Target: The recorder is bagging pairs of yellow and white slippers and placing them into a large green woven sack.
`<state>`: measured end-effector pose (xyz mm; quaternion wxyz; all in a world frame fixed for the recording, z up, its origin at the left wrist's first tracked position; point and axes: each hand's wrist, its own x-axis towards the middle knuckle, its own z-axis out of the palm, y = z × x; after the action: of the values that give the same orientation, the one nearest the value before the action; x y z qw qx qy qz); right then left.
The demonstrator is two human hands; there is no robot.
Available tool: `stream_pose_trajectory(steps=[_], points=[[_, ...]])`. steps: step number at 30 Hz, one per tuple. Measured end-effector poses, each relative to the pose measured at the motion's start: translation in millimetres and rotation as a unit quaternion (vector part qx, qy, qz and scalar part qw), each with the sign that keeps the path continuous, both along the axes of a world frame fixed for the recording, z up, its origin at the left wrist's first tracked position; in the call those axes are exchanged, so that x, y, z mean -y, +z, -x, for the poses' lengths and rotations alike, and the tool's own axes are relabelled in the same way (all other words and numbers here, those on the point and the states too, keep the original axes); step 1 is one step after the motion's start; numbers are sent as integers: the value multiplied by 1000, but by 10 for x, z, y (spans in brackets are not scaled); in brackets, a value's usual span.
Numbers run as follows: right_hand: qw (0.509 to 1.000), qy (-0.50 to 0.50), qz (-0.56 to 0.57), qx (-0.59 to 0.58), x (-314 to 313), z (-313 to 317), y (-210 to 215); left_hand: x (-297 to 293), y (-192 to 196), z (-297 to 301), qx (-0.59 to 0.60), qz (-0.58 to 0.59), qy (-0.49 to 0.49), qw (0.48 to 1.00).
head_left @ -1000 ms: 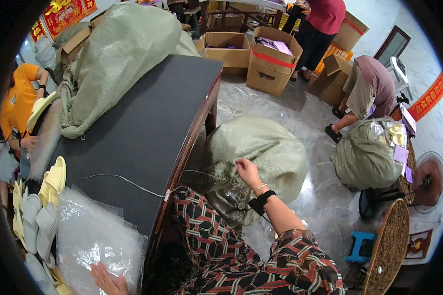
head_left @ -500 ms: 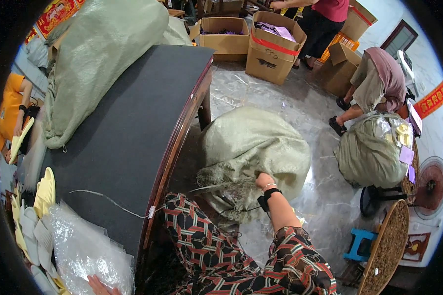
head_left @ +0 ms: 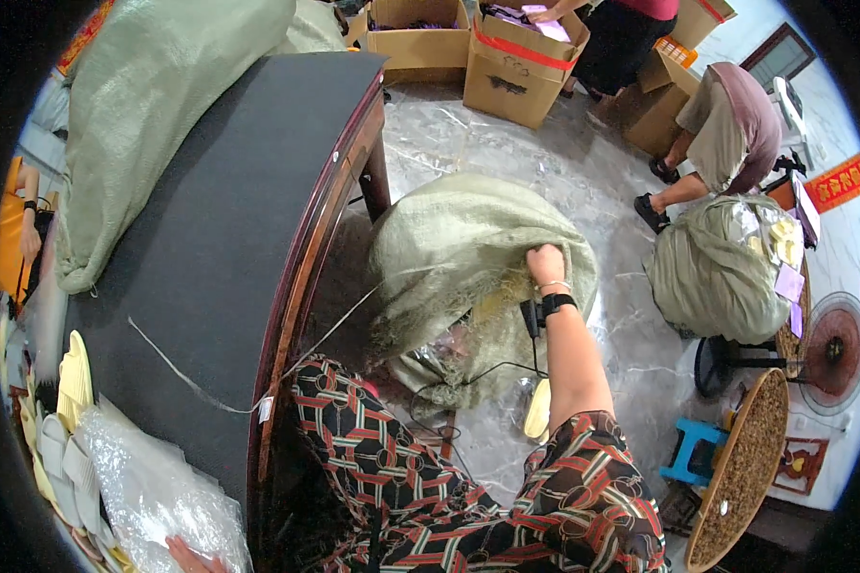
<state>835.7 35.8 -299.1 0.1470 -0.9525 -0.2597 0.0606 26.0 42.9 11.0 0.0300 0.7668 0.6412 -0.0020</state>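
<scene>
My right hand (head_left: pixel 546 265), a black band on its wrist, is closed on the mouth edge of a pale green woven sack (head_left: pixel 478 215) on the floor in front of me. The sack gapes toward me with a frayed rim. Something in clear plastic shows dimly inside. At the lower left, my left hand (head_left: pixel 193 554) lies with fingers stretched on a stack of clear plastic bags (head_left: pixel 153 477); most of it is cut off by the picture's edge. Beside the bags are yellow and grey slippers (head_left: pixel 75 382).
A dark-topped table (head_left: pixel 201 220) stands on my left, bearing another large sack (head_left: pixel 172 105). A yellow slipper (head_left: pixel 538 411) lies on the floor near my right arm. Cardboard boxes (head_left: pixel 516 81) and two people are farther back. A blue stool (head_left: pixel 692 453) and a round tray (head_left: pixel 741 477) stand right.
My right hand has pulled the sack's edge up and to the right, so its mouth now gapes and some contents show. My left hand stays on the plastic bags. The whole view has shifted slightly.
</scene>
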Motion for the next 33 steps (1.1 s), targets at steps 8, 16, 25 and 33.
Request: stream_pose_trajectory(steps=[8, 16, 25, 33], points=[[940, 253, 201, 111, -261, 2022, -137, 40, 32, 123, -34, 8, 17, 999], [924, 351, 152, 6, 142, 2322, -1174, -22, -38, 31, -21, 21, 20, 999], [904, 114, 364, -190, 384, 1474, -1031, -8, 13, 56, -20, 24, 41, 999], [842, -121, 365, -378, 1308, 1143, -1625, -21, 73, 7, -53, 29, 45, 997]])
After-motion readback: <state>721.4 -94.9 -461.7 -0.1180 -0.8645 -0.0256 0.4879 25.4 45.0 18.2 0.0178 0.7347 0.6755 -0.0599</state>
